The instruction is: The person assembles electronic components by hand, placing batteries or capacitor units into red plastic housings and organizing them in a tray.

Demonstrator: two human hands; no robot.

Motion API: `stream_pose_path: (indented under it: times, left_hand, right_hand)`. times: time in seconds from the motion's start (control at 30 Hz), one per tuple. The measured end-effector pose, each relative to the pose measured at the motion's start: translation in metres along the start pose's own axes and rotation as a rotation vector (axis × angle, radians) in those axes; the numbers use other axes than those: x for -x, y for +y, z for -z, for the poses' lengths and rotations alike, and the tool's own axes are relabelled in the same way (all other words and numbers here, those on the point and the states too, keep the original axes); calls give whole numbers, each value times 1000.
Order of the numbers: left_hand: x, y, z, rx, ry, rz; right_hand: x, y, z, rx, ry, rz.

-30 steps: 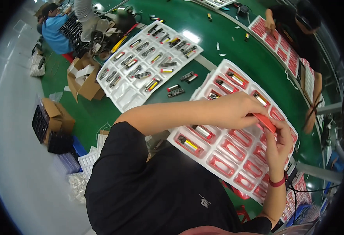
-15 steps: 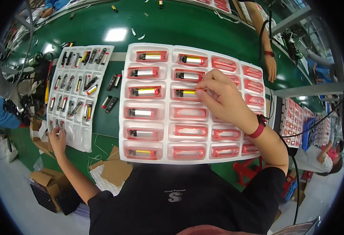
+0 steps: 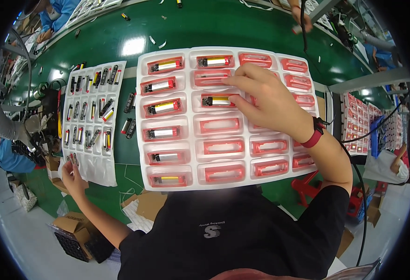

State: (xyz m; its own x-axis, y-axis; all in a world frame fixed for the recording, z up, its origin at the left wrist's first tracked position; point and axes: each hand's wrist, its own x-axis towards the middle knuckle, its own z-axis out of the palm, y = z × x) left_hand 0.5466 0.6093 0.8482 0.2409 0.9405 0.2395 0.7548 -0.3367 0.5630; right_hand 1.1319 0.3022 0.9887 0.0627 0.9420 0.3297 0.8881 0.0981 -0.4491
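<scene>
My right hand (image 3: pixel 270 102) is over the large white tray (image 3: pixel 193 184), thumb and index finger apart. The thumb touches the right end of a silver and yellow battery with a black circuit board (image 3: pixel 216 100) in a red case. The index fingertip is at the right end of the red case above (image 3: pixel 210 78), where no silver battery face shows. At the left, my left hand (image 3: pixel 73 177) reaches into the near-left cell of the smaller tray (image 3: pixel 100 172). Its fingertips are spread beside small battery pieces (image 3: pixel 73 157); their contact is hard to make out.
Loose battery pieces (image 3: pixel 129 126) lie between the trays on the green table (image 3: pixel 191 28). Across the table is a co-worker's hand (image 3: pixel 303 21); another person (image 3: pixel 55 16) sits at the far left. A grey hose (image 3: pixel 2 112) hangs at the left, a black cable (image 3: pixel 361 196) at the right.
My right thumb and index finger have parted from a pinch. The silver battery no longer shows in the second-row case. My left hand stays at its cell. The co-worker's hand has moved away.
</scene>
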Motion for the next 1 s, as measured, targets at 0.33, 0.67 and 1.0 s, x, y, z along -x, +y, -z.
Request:
stream_pose_path:
  times: [0.33,0.67,1.0]
  left_hand:
    - [25,407,-85,1174,-1260,-103]
    - [30,450,-113,706,-897,-673]
    - [39,473,-124,637,-650,-997]
  right_hand:
    - [6,-74,15,-549,191,-7]
    - [37,-15,37,-1073,149,-501]
    - [38,-13,42,-1078,83,-551]
